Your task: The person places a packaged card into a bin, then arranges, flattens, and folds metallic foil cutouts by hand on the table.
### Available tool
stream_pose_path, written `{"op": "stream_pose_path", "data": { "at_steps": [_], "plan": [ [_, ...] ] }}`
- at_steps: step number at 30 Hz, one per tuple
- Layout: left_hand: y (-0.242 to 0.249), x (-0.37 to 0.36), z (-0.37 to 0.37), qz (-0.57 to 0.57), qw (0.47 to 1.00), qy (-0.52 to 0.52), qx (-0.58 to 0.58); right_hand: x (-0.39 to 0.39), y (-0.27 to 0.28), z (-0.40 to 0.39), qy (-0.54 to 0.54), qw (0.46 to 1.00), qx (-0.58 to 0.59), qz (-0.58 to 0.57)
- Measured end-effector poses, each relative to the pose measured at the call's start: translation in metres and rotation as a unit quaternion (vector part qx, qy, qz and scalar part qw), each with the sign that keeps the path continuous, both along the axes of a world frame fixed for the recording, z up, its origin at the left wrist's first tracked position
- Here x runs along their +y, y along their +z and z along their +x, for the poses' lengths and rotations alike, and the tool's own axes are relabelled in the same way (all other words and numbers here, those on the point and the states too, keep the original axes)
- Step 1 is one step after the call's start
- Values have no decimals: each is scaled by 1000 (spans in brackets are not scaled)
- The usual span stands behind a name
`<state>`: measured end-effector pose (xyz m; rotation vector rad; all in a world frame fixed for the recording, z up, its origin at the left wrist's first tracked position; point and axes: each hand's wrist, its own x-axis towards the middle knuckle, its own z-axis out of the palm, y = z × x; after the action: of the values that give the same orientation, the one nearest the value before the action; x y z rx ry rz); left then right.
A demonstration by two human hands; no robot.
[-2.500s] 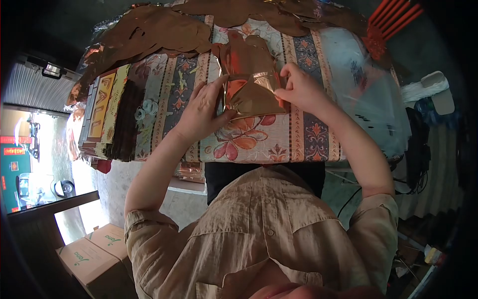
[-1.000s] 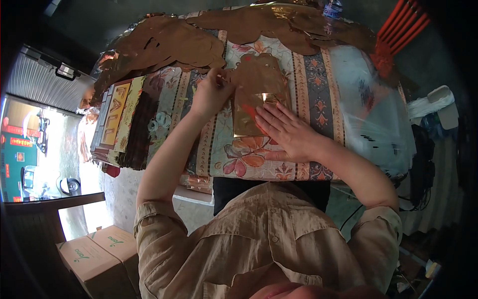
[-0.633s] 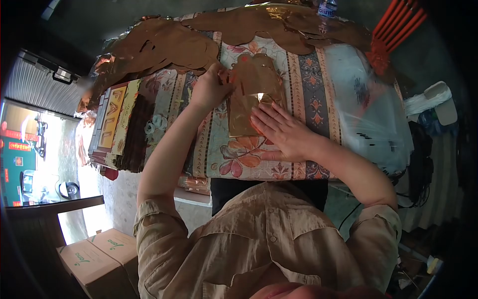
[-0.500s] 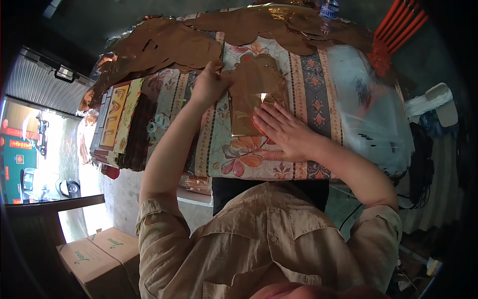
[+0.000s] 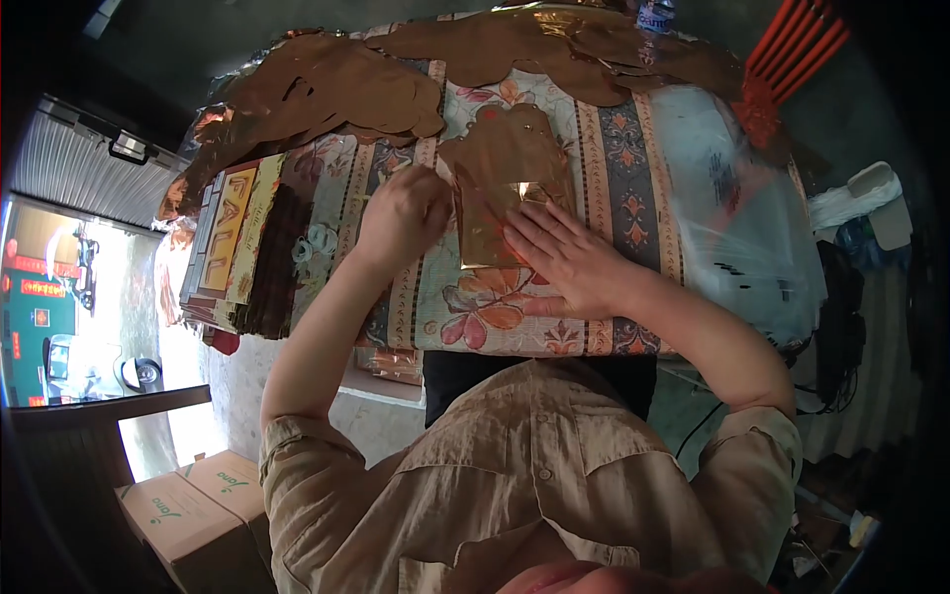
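A shiny gold-brown sheet piece [image 5: 507, 163] with a scalloped top lies on the flowered tablecloth [image 5: 554, 342] in front of me. My right hand [image 5: 566, 255] rests flat on its lower right part, fingers spread. Just left of the piece is my left hand [image 5: 406, 213], its fingers curled in; what they hold, if anything, is hidden. Brown cut sheets [image 5: 336, 89] lie in an overlapping layer along the far side of the table.
Stacked printed packets [image 5: 233, 238] stand at the left. Clear plastic bags [image 5: 732, 218] cover the right side. A bottle [image 5: 655, 18] and a red slatted object [image 5: 792, 49] are at the far right. Cardboard boxes [image 5: 193, 505] sit lower left.
My left hand has moved down and slightly left, off the upper left edge of the gold-brown piece, and its fingers have curled in. My right hand has stayed in place.
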<state>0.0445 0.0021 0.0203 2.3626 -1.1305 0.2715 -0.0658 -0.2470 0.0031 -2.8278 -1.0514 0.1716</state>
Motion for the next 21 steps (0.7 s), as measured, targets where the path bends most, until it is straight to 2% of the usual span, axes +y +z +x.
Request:
{"op": "stream_pose_path", "data": {
  "at_steps": [2,4,11,15,18,20,21],
  "plan": [
    [-4,5,-8,-14,1000,-13,15,-2,-3,-1,5,1000,-16,10],
    [-7,8,-13,-18,997,-67,-38,-1,-3,-1,4,1000,-18,11],
    [-1,9,-10,60,988,-125,-66,-1,-1,0,6,1000,-9,18],
    [-2,8,-6,60,985,-145,-78,-1,0,0,4,1000,-6,15],
    [-3,9,1,45,986,-155,-41,-2,-2,1,11,999,-32,13],
    [-5,10,7,-12,987,-133,93,-2,-2,1,13,999,-26,13],
    [-8,9,10,-12,986,-133,96,-2,-2,0,13,1000,-23,13]
  ]
}}
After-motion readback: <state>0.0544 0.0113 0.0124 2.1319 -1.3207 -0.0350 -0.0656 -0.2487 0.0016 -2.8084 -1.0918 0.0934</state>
